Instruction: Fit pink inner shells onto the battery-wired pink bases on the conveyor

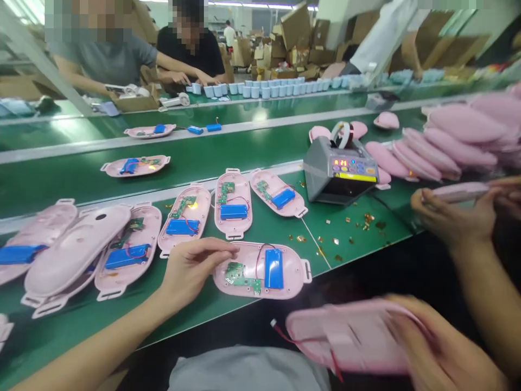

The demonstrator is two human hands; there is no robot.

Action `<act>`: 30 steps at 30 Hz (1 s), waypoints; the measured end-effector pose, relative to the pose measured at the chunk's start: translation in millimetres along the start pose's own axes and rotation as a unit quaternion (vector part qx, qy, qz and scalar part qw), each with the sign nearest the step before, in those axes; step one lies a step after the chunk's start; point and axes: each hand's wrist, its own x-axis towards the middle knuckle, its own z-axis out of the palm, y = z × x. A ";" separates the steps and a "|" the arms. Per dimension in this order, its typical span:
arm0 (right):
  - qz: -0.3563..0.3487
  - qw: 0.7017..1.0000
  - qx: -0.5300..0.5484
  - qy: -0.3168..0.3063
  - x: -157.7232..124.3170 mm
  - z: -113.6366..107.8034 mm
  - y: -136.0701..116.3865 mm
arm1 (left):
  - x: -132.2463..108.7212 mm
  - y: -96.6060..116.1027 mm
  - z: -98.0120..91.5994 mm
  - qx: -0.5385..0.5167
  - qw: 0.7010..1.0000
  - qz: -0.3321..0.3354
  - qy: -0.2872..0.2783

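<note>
**Left hand** (199, 271): rested open, fingers apart and unclamped, on a pink shell (248, 255) at 6 o'clock.
**Right hand** (439, 347): blurred, clamped on a pink cover (345, 336) trailing a red wire, at 5 o'clock.
**Fitted:** circuit board (240, 274) and blue battery (274, 269) lay in that shell; one covered shell (77, 250) sat at 9 o'clock.
**Left open:** four open shells (203, 209), 10 to 12 o'clock.
**Remaining:** stacked covers (459, 141) lay at 2 o'clock, beyond a tape dispenser (340, 168).
**Separate:** a co-worker's hand (451, 217) at 3 o'clock.
</note>
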 end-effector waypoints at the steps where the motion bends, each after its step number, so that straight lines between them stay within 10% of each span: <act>1: -0.036 0.999 0.016 -0.032 -12.1 8.5 -24.4 | -2.2 1.2 -3.0 0.004 1.000 0.029 -0.006; 5: -0.162 0.962 0.159 -0.151 -36.9 58.2 -92.9 | -10.2 2.5 -8.7 0.014 0.990 0.140 0.009; 9: -0.161 0.954 0.234 -0.091 -33.0 102.2 -120.3 | -11.1 -2.8 -9.5 0.101 0.963 0.227 0.105; 18: -0.035 0.921 0.387 0.027 -71.6 124.9 -120.7 | -9.3 -17.1 15.5 -0.001 0.963 0.135 0.233; 24: -0.248 0.944 0.207 -0.070 -48.6 109.2 -130.4 | -7.0 -21.3 20.2 -0.165 0.972 -0.038 0.160; 27: -0.425 0.883 0.100 -0.173 -37.8 107.9 -156.5 | -5.3 -17.2 20.9 -0.133 0.978 -0.030 0.157; 30: -0.450 0.815 0.045 -0.362 -28.3 116.3 -171.5 | -4.2 -13.5 21.7 -0.141 0.975 -0.054 0.160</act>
